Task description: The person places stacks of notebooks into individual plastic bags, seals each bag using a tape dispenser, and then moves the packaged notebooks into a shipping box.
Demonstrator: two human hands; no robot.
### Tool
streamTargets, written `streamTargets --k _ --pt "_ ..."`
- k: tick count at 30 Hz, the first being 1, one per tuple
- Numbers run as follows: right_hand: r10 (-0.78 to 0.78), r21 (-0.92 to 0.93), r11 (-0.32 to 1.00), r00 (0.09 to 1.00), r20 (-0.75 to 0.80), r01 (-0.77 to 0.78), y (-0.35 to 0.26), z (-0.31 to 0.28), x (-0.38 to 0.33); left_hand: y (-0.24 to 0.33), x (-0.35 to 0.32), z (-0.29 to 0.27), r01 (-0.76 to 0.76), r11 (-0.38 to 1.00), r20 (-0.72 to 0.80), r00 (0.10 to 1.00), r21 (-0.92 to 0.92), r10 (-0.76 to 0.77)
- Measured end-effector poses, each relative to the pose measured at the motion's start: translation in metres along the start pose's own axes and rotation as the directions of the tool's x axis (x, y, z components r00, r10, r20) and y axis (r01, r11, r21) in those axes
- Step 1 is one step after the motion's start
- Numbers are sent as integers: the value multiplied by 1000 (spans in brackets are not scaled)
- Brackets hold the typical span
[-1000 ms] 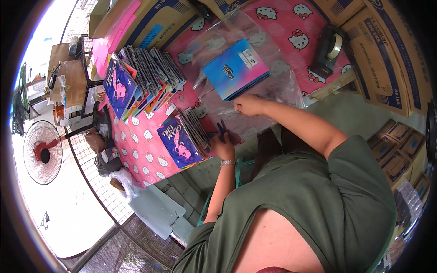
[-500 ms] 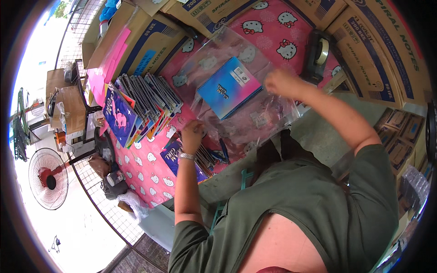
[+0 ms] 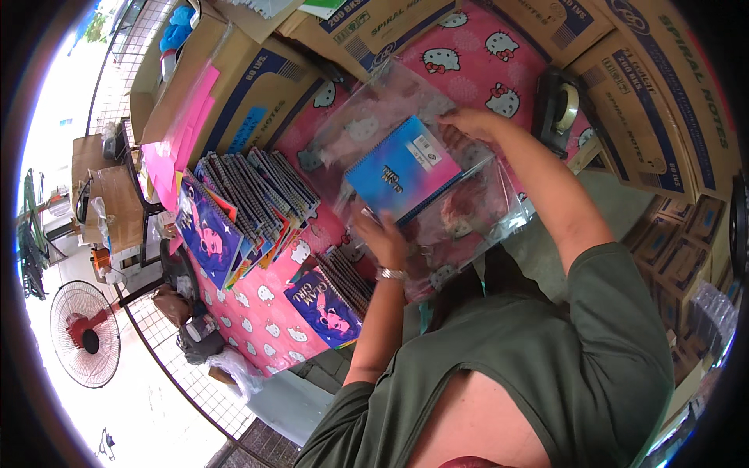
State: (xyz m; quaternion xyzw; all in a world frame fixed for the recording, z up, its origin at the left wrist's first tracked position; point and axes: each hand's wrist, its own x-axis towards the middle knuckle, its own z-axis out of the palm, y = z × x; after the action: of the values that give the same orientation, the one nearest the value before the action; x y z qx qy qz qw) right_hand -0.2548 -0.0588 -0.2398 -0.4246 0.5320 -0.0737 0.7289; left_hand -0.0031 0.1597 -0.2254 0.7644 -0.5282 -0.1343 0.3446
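Observation:
A blue-and-pink spiral notebook (image 3: 402,175) lies on a large clear plastic sheet or bag (image 3: 476,207) spread over the table. My left hand (image 3: 380,238) is at the notebook's near-left corner, fingers stretched and apart. At its far-right corner is my right hand (image 3: 470,129), fingers spread, some of them seen through the plastic. Whether the notebook is inside the plastic or on top of it, I cannot tell. Left of my left wrist is a small stack of purple-covered spiral notebooks (image 3: 324,308). Farther left, a larger row of spiral notebooks (image 3: 250,191) leans in overlapping layers.
The table has a pink cat-print cover (image 3: 269,327). A black tape dispenser (image 3: 554,109) stands at the far right. Cardboard cartons (image 3: 632,117) line the back and right. Pink sheets (image 3: 183,129) lean by a carton at left. A fan (image 3: 84,334) stands beyond the table's left side.
My left hand has moved right, from beside the small notebook stack to the blue-and-pink notebook. My right hand has shifted left to that notebook's far-right corner, and its fingers have spread.

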Motion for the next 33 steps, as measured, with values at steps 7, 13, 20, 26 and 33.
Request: streamTargets --k 7,13,20,26,33 --pt "-42 -25 999 984 -173 38 16 42 -9 -10 50 -6 677 378 504 729 -632 -462" --pt "-175 -36 985 970 -169 171 19 40 -17 -48 45 -8 598 551 552 788 -582 -273" --pt "-236 -419 866 962 141 274 8 -4 -73 -23 71 -94 106 970 787 569 217 -238" --pt "-275 -299 918 961 -10 260 -20 -21 -46 -11 51 -55 -99 876 -201 956 472 216" --pt "-754 -860 349 657 -21 373 -85 57 -11 21 -26 15 -439 825 482 843 356 240"
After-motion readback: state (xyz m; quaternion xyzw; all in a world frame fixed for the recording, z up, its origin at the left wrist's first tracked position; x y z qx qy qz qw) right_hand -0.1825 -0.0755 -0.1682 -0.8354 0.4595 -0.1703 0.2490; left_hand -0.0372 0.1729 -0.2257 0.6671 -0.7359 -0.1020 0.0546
